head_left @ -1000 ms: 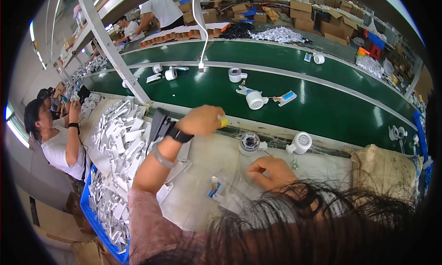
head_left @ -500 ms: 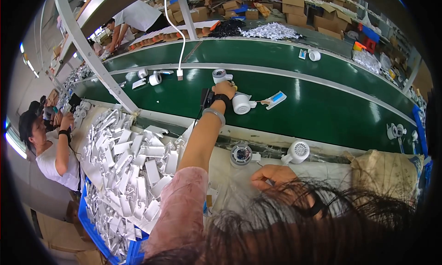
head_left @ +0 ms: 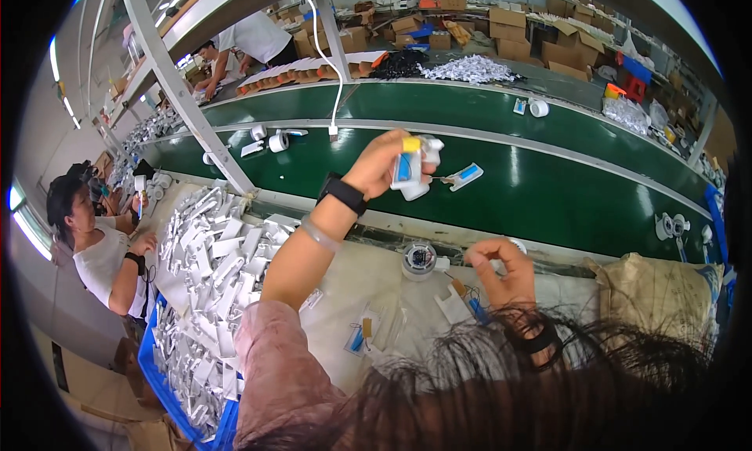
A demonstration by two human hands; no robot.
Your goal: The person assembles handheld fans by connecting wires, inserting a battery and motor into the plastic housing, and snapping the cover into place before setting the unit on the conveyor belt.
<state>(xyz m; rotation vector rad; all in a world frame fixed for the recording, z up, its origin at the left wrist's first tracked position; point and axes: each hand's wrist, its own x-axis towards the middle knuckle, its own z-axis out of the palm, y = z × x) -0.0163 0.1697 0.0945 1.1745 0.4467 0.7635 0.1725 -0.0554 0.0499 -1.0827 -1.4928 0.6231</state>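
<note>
My left hand (head_left: 388, 161), raised over the green conveyor belt, is closed round a white round-headed plastic assembly (head_left: 431, 149). A blue cell and a yellow piece show on it. Below those fingers is another white round part (head_left: 415, 191); whether it is held too is unclear. Above the bench, my right hand (head_left: 505, 275) has curled fingers with a gap to the thumb and nothing visible between them. Beside it lie a white round housing with an exposed circuit board (head_left: 419, 257) and a white handle shell with wires (head_left: 454, 304). Another wired shell (head_left: 362, 335) lies nearer me.
White handle shells (head_left: 211, 263) are heaped at left over a blue bin (head_left: 160, 373). A metal post (head_left: 184, 98) and hanging white cable (head_left: 338, 90) stand before the belt (head_left: 548, 192). A brown sack (head_left: 658, 294) sits at right. A co-worker (head_left: 102, 247) works at far left.
My left hand has come up and back from the belt with the white assembly in it. My right hand has risen from the bench, its fingers parting. The view has shifted slightly.
</note>
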